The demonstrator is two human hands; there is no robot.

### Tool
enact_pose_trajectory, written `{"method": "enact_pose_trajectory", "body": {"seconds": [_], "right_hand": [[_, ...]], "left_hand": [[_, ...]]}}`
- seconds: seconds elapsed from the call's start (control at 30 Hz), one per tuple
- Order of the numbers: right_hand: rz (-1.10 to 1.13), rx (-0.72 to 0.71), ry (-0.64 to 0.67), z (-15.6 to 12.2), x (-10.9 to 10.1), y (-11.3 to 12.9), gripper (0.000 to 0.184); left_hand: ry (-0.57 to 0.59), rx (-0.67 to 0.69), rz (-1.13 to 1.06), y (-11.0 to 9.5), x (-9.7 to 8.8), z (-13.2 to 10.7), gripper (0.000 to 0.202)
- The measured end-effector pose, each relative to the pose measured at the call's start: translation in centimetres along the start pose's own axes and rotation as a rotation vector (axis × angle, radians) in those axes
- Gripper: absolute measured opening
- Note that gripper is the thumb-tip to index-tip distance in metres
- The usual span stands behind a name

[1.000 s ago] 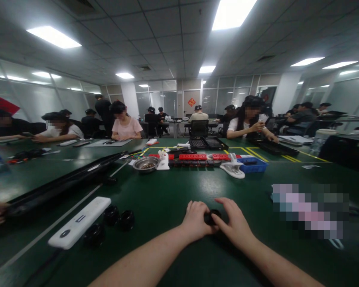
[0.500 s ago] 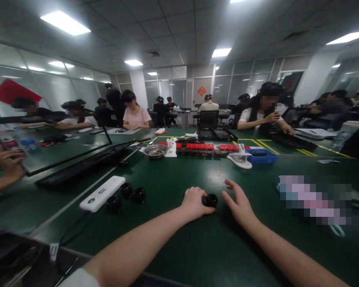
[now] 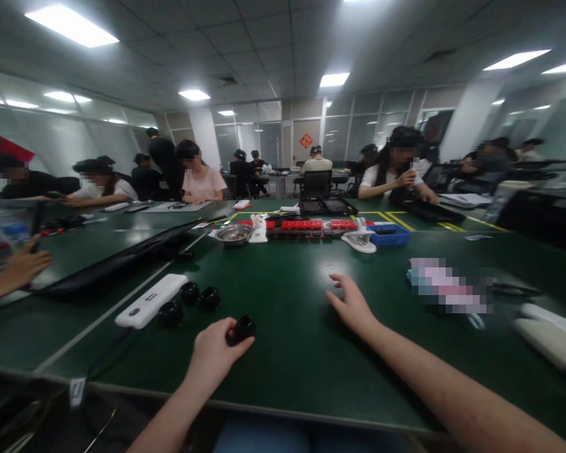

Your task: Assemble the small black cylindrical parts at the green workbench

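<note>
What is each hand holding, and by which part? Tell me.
The left hand grips a black piece by its outer side; the right hand holds nothing.

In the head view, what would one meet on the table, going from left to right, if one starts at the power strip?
Power strip → left hand holding a black part → right hand → blue bin → pixelated item → beige case.

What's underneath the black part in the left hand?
The green tabletop shows around the black part and the left hand. The spot directly beneath is covered by the part itself and the fingers, so I can't tell whether it touches down.
</note>
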State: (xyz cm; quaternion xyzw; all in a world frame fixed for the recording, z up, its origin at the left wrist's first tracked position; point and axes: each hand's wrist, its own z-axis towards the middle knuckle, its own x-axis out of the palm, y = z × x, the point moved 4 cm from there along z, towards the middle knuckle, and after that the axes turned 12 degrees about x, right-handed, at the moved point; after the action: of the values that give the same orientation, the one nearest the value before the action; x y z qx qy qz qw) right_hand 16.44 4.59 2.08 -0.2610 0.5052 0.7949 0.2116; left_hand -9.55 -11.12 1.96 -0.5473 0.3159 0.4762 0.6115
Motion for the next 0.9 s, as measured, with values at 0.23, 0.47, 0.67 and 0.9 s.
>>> {"method": "enact_pose_trajectory", "body": {"seconds": [0.23, 0.47, 0.67, 0.9], "right_hand": [[-0.063, 0.015, 0.013, 0.1, 0.2, 0.1, 0.028], [-0.035, -0.160, 0.202, -3.5, 0.4, 5.2, 0.030], [-0.099, -0.412, 0.236, -6.4, 1.2, 8.4, 0.059], [-0.040, -0.342, 0.251, -5.9, 0.5, 7.9, 0.054]], "left_hand": [[0.056, -0.059, -0.021, 3.1, 0.6, 0.6, 0.040], [0.152, 0.187, -0.102, -4.1, 3.4, 1.4, 0.027], [0.245, 0.265, -0.058, -7.9, 5.1, 1.9, 0.014], [0.175, 0.205, -0.052, -5.1, 4.3, 1.9, 0.027]]}}
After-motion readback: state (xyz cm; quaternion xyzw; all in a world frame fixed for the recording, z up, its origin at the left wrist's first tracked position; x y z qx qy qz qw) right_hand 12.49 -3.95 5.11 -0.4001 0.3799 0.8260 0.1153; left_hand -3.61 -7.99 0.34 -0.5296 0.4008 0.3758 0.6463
